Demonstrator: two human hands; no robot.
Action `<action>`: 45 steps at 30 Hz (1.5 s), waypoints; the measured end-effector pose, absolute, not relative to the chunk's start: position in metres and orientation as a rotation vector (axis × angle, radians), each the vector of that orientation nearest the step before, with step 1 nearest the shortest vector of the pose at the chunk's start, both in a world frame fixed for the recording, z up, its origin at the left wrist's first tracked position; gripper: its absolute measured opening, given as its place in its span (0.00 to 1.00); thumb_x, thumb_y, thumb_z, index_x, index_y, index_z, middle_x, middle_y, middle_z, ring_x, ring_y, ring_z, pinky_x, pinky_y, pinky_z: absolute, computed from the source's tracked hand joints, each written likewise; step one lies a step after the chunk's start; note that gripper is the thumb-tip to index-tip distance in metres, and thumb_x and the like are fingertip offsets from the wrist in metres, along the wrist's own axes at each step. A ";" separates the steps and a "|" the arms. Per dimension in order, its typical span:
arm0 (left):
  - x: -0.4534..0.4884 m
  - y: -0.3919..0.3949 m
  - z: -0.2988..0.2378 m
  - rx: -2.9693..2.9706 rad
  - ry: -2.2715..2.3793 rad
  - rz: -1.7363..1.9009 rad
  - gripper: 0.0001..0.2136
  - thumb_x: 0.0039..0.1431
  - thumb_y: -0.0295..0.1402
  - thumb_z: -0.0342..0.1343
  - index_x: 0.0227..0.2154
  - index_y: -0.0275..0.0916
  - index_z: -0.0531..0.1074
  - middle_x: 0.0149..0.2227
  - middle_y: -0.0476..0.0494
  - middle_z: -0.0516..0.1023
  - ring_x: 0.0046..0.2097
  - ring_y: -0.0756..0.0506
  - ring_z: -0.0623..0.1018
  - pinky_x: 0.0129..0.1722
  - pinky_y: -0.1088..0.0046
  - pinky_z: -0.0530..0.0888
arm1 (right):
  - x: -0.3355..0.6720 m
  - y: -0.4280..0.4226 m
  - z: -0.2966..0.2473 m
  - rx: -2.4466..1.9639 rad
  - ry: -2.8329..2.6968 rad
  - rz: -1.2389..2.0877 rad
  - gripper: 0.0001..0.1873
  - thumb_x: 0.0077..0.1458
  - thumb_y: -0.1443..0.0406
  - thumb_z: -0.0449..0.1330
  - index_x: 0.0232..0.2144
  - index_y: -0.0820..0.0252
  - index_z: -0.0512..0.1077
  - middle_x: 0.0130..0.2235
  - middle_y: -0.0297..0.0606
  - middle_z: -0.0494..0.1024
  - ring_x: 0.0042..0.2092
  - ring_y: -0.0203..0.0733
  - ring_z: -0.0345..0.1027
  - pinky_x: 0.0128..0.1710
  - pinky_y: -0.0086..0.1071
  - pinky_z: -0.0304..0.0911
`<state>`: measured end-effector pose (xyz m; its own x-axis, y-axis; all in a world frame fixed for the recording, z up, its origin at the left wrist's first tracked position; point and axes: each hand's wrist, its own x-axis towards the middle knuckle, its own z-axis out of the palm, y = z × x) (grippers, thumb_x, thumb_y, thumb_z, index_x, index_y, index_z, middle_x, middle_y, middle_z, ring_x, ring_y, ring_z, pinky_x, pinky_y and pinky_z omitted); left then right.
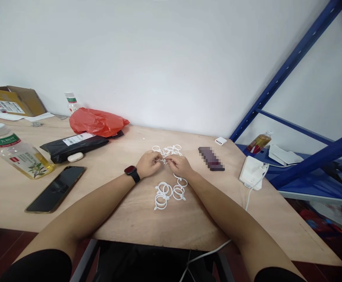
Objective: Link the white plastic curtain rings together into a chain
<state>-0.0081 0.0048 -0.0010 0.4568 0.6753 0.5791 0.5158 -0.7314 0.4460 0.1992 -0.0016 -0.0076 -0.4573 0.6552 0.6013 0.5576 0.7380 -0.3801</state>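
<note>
Over the middle of the table (135,225), my left hand (149,164) and my right hand (179,166) meet with their fingertips pinched. Between them is a small white plastic ring (164,160), partly covered by the fingers. A heap of similar white rings (175,149), each with a small tab, lies just beyond my hands. Closer to me, several more rings (162,196) lie loosely overlapping on the wood. Part of that nearer group reaches up beside my right wrist. My left wrist wears a black watch (132,173).
At left are a phone (56,190), a clear bottle (21,154), a white case (75,157), a black parcel (77,145) and a red bag (99,122). On the right are a pixelated dark object (211,158), a white charger (251,172) with a cable, and a blue frame (288,66).
</note>
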 end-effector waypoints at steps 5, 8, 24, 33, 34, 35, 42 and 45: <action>-0.006 0.003 0.001 2.578 0.950 1.032 0.08 0.52 0.27 0.48 0.24 0.39 0.72 0.25 0.48 0.76 0.31 0.47 0.71 0.39 0.67 0.66 | 0.200 0.002 -0.009 -0.894 -2.182 0.110 0.12 0.55 0.71 0.54 0.39 0.58 0.75 0.35 0.37 0.79 0.37 0.40 0.72 0.41 0.32 0.65; -0.009 0.003 0.002 2.579 0.972 1.022 0.10 0.53 0.27 0.45 0.22 0.38 0.70 0.25 0.47 0.76 0.32 0.46 0.71 0.40 0.66 0.65 | 0.201 0.003 -0.011 -0.904 -2.179 0.101 0.13 0.53 0.71 0.55 0.40 0.57 0.75 0.35 0.37 0.79 0.37 0.40 0.72 0.41 0.32 0.65; -0.005 0.007 -0.004 2.396 1.130 1.098 0.07 0.56 0.29 0.48 0.31 0.38 0.72 0.29 0.46 0.76 0.33 0.46 0.72 0.37 0.68 0.67 | 0.202 0.005 -0.010 -1.016 -2.132 0.092 0.12 0.46 0.74 0.51 0.27 0.58 0.72 0.28 0.35 0.76 0.32 0.38 0.68 0.36 0.29 0.62; -0.004 0.013 -0.012 2.265 1.067 1.213 0.10 0.59 0.37 0.57 0.38 0.38 0.76 0.24 0.50 0.73 0.28 0.50 0.71 0.33 0.73 0.68 | 0.203 0.007 -0.010 -1.051 -2.130 0.073 0.12 0.47 0.74 0.51 0.27 0.57 0.73 0.29 0.35 0.77 0.33 0.39 0.69 0.38 0.31 0.63; -0.004 0.013 -0.013 2.250 1.059 1.205 0.10 0.58 0.37 0.58 0.38 0.38 0.76 0.23 0.51 0.73 0.27 0.50 0.71 0.31 0.74 0.68 | 0.203 0.007 -0.010 -1.054 -2.124 0.068 0.12 0.47 0.74 0.51 0.27 0.57 0.73 0.29 0.35 0.77 0.33 0.40 0.69 0.38 0.31 0.63; -0.004 0.013 -0.013 2.238 1.046 1.195 0.09 0.58 0.37 0.58 0.37 0.38 0.77 0.23 0.51 0.73 0.27 0.51 0.71 0.31 0.75 0.68 | 0.204 0.007 -0.011 -1.055 -2.117 0.062 0.12 0.48 0.74 0.51 0.27 0.57 0.73 0.29 0.35 0.77 0.33 0.39 0.69 0.38 0.30 0.63; -0.004 0.007 -0.006 2.249 0.986 1.155 0.09 0.59 0.33 0.55 0.38 0.39 0.78 0.31 0.47 0.80 0.32 0.49 0.75 0.36 0.73 0.71 | 0.205 0.009 -0.012 -0.974 -2.104 0.050 0.15 0.51 0.74 0.50 0.32 0.57 0.75 0.34 0.37 0.79 0.39 0.40 0.72 0.42 0.33 0.66; -0.004 0.007 -0.006 2.248 0.974 1.133 0.09 0.57 0.29 0.54 0.37 0.39 0.78 0.33 0.47 0.81 0.34 0.48 0.76 0.38 0.72 0.72 | 0.204 0.011 -0.013 -0.964 -2.082 0.030 0.18 0.53 0.74 0.50 0.41 0.57 0.75 0.43 0.39 0.79 0.47 0.42 0.72 0.50 0.36 0.66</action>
